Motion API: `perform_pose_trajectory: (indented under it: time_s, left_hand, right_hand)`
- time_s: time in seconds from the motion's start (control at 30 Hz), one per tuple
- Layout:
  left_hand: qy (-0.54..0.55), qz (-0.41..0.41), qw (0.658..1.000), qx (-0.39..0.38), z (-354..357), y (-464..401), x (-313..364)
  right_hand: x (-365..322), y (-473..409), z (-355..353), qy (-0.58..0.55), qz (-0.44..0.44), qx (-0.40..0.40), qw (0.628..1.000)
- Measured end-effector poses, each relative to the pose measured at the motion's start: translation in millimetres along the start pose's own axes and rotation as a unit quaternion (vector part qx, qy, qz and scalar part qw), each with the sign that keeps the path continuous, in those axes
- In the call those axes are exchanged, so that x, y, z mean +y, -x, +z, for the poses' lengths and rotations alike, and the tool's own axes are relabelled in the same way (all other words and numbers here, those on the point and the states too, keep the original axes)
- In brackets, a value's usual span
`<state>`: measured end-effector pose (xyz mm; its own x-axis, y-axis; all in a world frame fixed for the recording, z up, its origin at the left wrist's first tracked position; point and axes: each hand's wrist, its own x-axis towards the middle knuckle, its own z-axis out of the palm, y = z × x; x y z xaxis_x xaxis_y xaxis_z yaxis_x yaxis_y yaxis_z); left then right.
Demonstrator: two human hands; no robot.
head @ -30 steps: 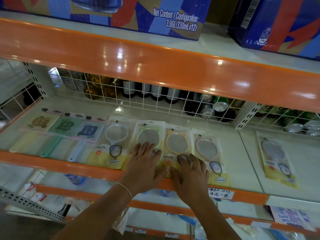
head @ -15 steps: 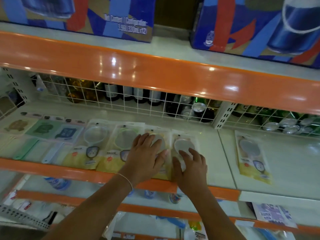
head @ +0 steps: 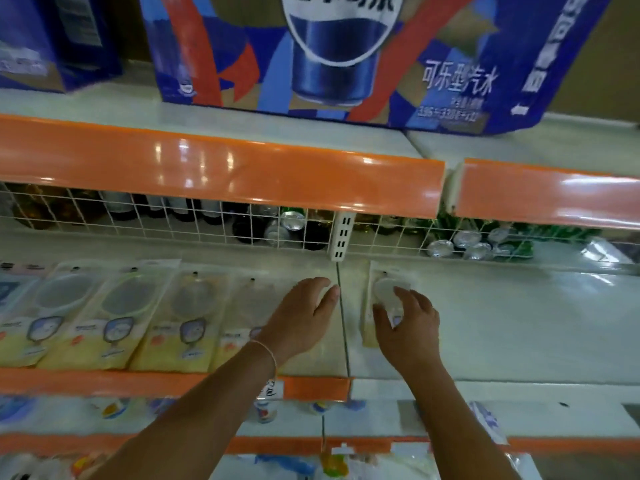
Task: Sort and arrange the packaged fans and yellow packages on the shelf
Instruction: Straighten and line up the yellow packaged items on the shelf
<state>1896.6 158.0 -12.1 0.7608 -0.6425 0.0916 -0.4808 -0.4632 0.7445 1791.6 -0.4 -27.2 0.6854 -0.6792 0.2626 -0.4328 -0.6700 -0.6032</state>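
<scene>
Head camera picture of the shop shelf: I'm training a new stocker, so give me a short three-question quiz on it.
1. True or false: the right hand lies on a lone clear-and-yellow packaged fan right of the seam between the two shelf boards.
2. How many yellow-bottomed fan packages lie in the row left of the left hand, the one partly under it included? A) two B) four C) seven
3. Fill in: behind the white wire grid stand bottles and ____.

Key: 1 true; 2 B; 3 cans.
</scene>
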Motion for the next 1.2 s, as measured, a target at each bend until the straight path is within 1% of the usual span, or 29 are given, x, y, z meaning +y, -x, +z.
perform_pose_trajectory:
  time_s: [0.07,0.13,0.27,0.4,0.53,0.67,0.77,0.83,0.9,0.93,1.0,1.03,1.1,1.2]
  left_hand:
    - [0.045,-0.032,0.998,-0.011,18,-6,14]
    - [0.087,-0.066,0.994,-0.021,33,-12,27]
    - [0.164,-0.144,0.976,-0.023,59,-22,42]
    - [0.206,-0.204,0.957,-0.008,80,-34,48]
    - [0.256,-0.256,0.932,0.003,91,-43,49]
    - [0.289,-0.284,0.914,0.012,96,-50,55]
    - [0.349,-0.331,0.876,-0.023,103,-50,58]
    - [0.374,-0.345,0.860,-0.034,109,-48,57]
    - [0.371,-0.349,0.860,-0.032,114,-47,58]
    - [0.368,-0.352,0.860,-0.034,117,-47,58]
    - [0.386,-0.365,0.847,-0.029,120,-49,56]
    - [0.398,-0.374,0.837,-0.026,121,-49,57]
    - [0.413,-0.387,0.824,-0.018,120,-49,59]
    - [0.402,-0.362,0.841,-0.003,119,-51,56]
  right_hand:
    - [19,-6,-11,-0.023,0.020,-0.006,1.000]
    - [35,-11,-21,-0.035,0.060,-0.035,0.997]
    - [64,-18,-34,-0.072,0.130,-0.077,0.986]
    - [80,-24,-36,-0.140,0.181,-0.107,0.968]
    - [86,-32,-36,-0.225,0.235,-0.142,0.935]
    - [94,-40,-33,-0.242,0.253,-0.155,0.924]
    - [101,-41,-29,-0.264,0.267,-0.163,0.912]
    - [104,-39,-29,-0.278,0.268,-0.183,0.904]
    - [105,-36,-30,-0.289,0.256,-0.207,0.899]
    - [106,-35,-33,-0.308,0.256,-0.219,0.889]
    - [107,-33,-36,-0.355,0.263,-0.244,0.863]
    - [110,-32,-38,-0.368,0.259,-0.252,0.857]
    - [113,-31,-42,-0.372,0.241,-0.266,0.856]
    - [118,-30,-49,-0.368,0.219,-0.291,0.856]
